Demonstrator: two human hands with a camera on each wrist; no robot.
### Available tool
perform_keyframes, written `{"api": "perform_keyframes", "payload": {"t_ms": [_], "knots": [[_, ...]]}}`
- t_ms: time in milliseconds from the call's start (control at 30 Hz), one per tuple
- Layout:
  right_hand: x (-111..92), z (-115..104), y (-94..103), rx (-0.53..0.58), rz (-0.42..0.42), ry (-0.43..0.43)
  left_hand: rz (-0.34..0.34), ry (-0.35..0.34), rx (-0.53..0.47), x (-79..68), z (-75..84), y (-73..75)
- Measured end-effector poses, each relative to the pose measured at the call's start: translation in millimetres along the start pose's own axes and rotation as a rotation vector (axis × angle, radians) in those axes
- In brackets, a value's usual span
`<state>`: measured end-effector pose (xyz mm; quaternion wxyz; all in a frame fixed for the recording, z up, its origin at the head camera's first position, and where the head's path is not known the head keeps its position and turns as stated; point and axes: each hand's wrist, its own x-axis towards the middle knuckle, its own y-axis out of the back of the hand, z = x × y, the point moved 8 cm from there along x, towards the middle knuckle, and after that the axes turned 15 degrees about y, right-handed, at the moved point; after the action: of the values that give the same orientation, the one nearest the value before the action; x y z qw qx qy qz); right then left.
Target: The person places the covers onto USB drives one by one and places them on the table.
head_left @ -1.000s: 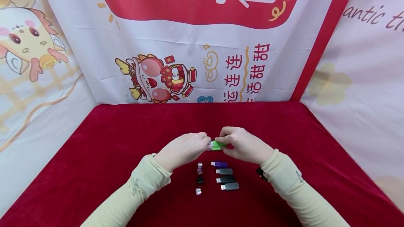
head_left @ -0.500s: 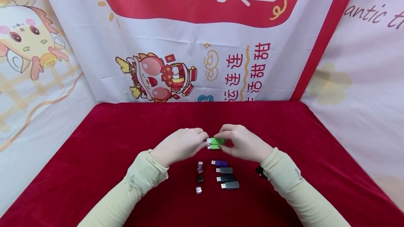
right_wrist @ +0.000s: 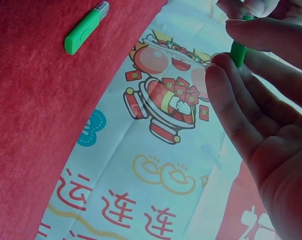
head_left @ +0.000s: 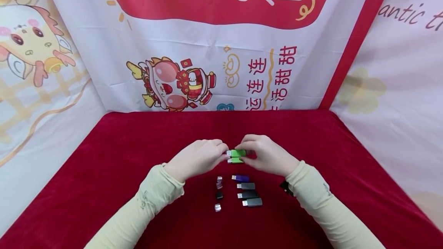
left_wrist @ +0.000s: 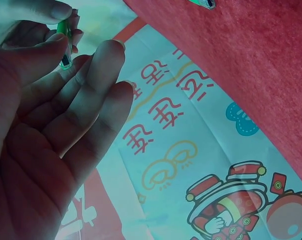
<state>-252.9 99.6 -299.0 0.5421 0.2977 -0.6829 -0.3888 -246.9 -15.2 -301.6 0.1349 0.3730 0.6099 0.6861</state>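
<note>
In the head view, my right hand (head_left: 268, 156) pinches a green USB stick (head_left: 239, 152) between thumb and fingers, its plug end pointing left. My left hand (head_left: 198, 160) meets that plug end with thumb and fingertips. The left wrist view shows the stick's clear-looking tip (left_wrist: 66, 63) at the left thumb, the other fingers stretched loosely. From the right wrist, the stick's green body (right_wrist: 237, 51) sits between the right thumb and forefinger. A second green USB stick (right_wrist: 86, 30) lies on the red cloth below, its metal plug bare.
Nearer me lie a purple USB stick (head_left: 240, 178), a dark grey one (head_left: 246, 186), a black one (head_left: 248, 195) and a grey one (head_left: 253, 202). Left of them is a column of small clear caps (head_left: 217, 207) and a black cap (head_left: 219, 195). Printed cloth hangs behind the red table (head_left: 138, 133).
Both hands have risen slightly in view with the green USB stick. My left fingers have drawn back a little to the left, so more of its plug end shows.
</note>
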Motion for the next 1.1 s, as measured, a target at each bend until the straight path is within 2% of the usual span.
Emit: {"api": "perform_keyframes", "payload": {"t_ms": [200,300,400,567,667,867,1100], "knots": [[0,1,2.0,0.021,0.013,0.0,0.006,0.013,0.021,0.0,-1.5,0.8],[0,2,1.3,0.016,0.003,-0.004,-0.014,0.028,0.017,0.3,-3.0,-0.3],[-1,5,-1.5,-0.027,-0.027,-0.026,-0.058,0.084,0.025,0.9,-8.5,-3.5],[-6,13,-10.0,-0.099,-0.103,-0.097,-0.123,0.225,0.089,0.9,-25.0,-7.1],[-9,19,-15.8,-0.115,-0.136,-0.137,-0.15,0.272,0.089,0.2,-32.2,-7.8],[-10,27,-29.1,-0.109,-0.177,-0.178,-0.191,0.314,0.044,-0.3,-40.6,-6.8],[-17,35,-53.4,-0.127,-0.266,-0.193,-0.171,0.286,0.012,0.4,-40.4,-4.0]]}}
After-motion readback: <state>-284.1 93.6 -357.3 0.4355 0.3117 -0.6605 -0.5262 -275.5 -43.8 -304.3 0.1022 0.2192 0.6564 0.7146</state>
